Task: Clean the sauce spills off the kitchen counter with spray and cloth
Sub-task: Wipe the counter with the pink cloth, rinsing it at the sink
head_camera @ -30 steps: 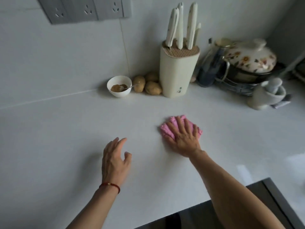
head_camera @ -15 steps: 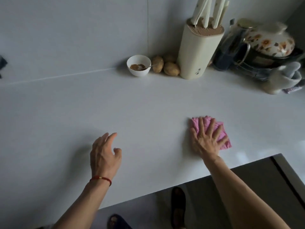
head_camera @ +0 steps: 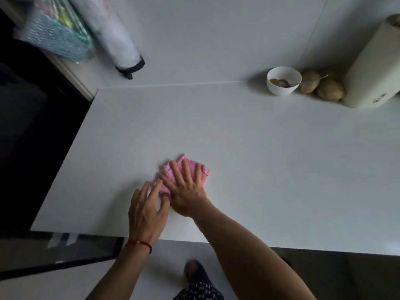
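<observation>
Palm pressure matters: my right hand (head_camera: 187, 191) lies flat with spread fingers on the crumpled pink cloth (head_camera: 186, 169). My left hand (head_camera: 146, 210), holding nothing, fingers loose, touches its edge on the white counter (head_camera: 259, 159); I should wipe in overlapping strokes.

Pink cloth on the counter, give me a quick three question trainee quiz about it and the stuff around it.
1. True or false: the right hand presses flat on the pink cloth.
2. Which lies next to the white bowl? A potatoes B spray bottle C sponge
3. Fill in: the left hand wears a red ___ at the wrist.

Key: 1 true; 2 A; 3 bracelet.
</observation>
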A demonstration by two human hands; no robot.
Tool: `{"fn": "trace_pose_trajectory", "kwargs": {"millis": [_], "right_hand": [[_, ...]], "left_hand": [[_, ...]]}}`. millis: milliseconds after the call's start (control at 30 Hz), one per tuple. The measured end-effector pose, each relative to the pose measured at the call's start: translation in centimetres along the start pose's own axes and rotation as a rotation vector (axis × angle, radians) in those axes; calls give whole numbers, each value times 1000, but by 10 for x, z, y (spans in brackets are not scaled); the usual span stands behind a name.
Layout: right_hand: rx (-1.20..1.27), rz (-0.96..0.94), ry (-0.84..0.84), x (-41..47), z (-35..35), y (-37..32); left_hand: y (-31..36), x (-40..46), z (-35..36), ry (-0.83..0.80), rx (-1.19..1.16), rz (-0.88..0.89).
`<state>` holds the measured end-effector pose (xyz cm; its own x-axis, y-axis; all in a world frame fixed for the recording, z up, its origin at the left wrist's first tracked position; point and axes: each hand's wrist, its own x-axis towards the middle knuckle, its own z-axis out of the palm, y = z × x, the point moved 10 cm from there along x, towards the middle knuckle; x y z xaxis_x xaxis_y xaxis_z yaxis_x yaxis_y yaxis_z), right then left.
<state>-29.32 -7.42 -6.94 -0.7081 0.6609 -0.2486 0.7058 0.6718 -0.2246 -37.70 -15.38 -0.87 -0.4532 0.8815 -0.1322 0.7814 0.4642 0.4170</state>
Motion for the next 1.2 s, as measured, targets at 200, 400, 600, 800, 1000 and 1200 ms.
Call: {"fn": "trace_pose_trajectory", "kwargs": {"millis": [200, 400, 600, 800, 1000, 1200], "right_hand": [[-30, -85, 101, -72, -1, 75], [85, 532, 152, -246, -5, 331], [175, 1044, 208, -433, -10, 507], [355, 1380, 251, -521, 15, 522], [308, 1137, 238, -418, 21, 392], [221, 775, 199, -229, 21, 191]], "left_hand": [[69, -6, 24, 11, -91, 86], [233, -35, 107, -118, -68, 363], [304, -68, 159, -192, 1, 441], [284, -64, 150, -167, -38, 323], [199, -50, 94, -100, -216, 183], [66, -32, 24, 15, -255, 40]]}}
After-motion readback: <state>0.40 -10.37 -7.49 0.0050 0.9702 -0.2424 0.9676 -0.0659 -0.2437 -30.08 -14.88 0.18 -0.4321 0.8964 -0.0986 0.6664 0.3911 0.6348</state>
